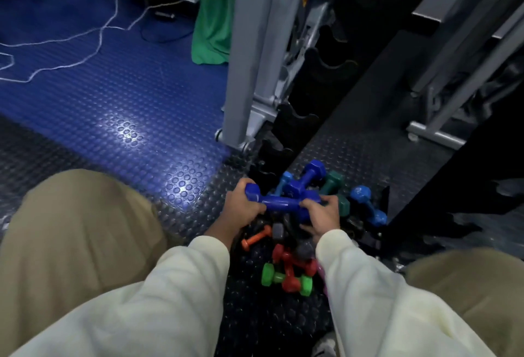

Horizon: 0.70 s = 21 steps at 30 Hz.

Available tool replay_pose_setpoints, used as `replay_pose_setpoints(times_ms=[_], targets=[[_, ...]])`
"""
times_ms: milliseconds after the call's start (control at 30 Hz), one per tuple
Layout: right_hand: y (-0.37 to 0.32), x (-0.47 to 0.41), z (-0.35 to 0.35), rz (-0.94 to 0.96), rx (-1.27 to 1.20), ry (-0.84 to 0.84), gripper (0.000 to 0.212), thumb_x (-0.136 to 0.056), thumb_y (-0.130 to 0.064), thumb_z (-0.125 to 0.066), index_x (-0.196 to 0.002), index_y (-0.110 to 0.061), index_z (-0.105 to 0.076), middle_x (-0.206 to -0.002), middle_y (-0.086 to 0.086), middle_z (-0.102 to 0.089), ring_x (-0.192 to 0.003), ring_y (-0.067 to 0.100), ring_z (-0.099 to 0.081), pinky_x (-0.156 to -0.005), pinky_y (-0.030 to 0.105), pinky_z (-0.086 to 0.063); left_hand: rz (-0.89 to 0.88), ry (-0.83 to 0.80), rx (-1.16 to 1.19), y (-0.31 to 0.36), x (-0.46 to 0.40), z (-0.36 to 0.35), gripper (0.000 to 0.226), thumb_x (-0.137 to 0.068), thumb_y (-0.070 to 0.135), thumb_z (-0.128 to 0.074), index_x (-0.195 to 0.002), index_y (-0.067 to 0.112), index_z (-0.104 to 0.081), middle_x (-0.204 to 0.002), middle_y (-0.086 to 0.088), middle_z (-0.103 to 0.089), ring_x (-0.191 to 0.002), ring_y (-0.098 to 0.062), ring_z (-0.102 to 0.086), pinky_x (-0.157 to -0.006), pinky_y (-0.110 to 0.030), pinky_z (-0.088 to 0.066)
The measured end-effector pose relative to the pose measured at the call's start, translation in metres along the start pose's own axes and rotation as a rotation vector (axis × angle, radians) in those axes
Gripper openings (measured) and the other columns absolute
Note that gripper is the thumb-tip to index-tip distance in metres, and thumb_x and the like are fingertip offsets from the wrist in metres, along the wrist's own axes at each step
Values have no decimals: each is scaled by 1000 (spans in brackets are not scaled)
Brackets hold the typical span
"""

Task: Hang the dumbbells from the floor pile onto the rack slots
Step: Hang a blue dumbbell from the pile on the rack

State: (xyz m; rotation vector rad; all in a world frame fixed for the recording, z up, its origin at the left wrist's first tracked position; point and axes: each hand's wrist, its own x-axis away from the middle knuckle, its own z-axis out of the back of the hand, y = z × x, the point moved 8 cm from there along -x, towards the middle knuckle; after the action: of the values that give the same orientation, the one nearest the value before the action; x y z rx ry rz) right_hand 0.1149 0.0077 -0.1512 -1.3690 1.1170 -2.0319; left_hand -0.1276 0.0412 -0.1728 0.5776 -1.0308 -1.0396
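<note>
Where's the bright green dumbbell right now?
In the head view, the bright green dumbbell lies on the dark studded floor at the near end of the pile, between the cream sleeves, with a red dumbbell lying across it.

Count of dumbbells in floor pile, by colour; two hands in view.

Dark blue: 2, one held crosswise (280, 202), one behind it (307, 176). Light blue: 2, at right (368, 205) and partly hidden at back (285, 181). Teal: 1 (333, 183). Orange: 1 (255, 239). Red: 2 (293, 260). Bright green: 1 (286, 278). Grey or black ones under the hands: number cannot be told. Hands: left (243, 209), right (323, 217).
</note>
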Motion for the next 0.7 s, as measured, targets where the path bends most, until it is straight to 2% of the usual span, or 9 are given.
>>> replay_pose_setpoints(times_ms=[100,233,267,333,367,500,600,700], targets=[[3,6,-30,-10,-30,-59,46,-81,-13,-77,-116,-21,-48,-107,8,-64,-89,27,-68,-72,50,-62,18,58,11,-6,-7,29,64,-44,30,-76,-100,51,-54,-116,-16,-61,-81,-24,-67,-54,-18,-48],[14,-7,-60,-8,1,-105,60,-51,-26,-79,-108,-32,-59,-107,9,-72,-93,33,-72,-72,50,-62,51,94,6,-10,-12,56,61,-53,25,-72,-105,52,-53,-118,-13,-56,-87,-28,-67,-70,-25,-53],[12,-5,-67,-5,13,-126,55,-52,-25,-78,-105,-30,-64,-105,9,-74,-91,33,-72,-72,50,-62,62,106,20,-11,-15,62,65,-53,25,-70,-109,51,-54,-119,-13,-55,-87,-29,-67,-72,-27,-54],[7,1,-79,-1,32,-166,32,-68,-13,-77,-96,-24,-67,-98,10,-73,-86,30,-69,-70,45,-59,74,141,35,-13,-23,71,74,-50,27,-69,-120,45,-55,-121,-12,-54,-88,-28,-66,-76,-32,-58],[4,3,-84,-5,27,-186,29,-75,-4,-74,-96,-23,-66,-95,9,-70,-85,29,-67,-70,42,-57,74,162,42,-12,-28,75,77,-49,28,-70,-123,42,-55,-121,-10,-55,-91,-28,-66,-80,-36,-60],[5,0,-98,-13,0,-234,45,-84,8,-71,-117,-19,-56,-98,2,-65,-83,21,-66,-77,44,-57,97,214,62,-6,-45,88,75,-48,24,-74,-119,25,-48,-112,-7,-63,-94,-27,-68,-84,-41,-60],[11,-8,-104,-23,1,-242,47,-85,5,-74,-121,-17,-53,-108,6,-67,-88,22,-70,-86,48,-61,136,203,81,-2,-58,90,68,-49,18,-72,-110,27,-42,-105,-4,-62,-91,-25,-67,-82,-45,-61],[13,-14,-103,-33,-14,-222,50,-84,0,-77,-124,-15,-51,-112,8,-67,-89,22,-72,-78,44,-63,136,195,86,3,-68,87,66,-48,19,-69,-108,31,-43,-104,-3,-62,-92,-25,-66,-81,-46,-61]])
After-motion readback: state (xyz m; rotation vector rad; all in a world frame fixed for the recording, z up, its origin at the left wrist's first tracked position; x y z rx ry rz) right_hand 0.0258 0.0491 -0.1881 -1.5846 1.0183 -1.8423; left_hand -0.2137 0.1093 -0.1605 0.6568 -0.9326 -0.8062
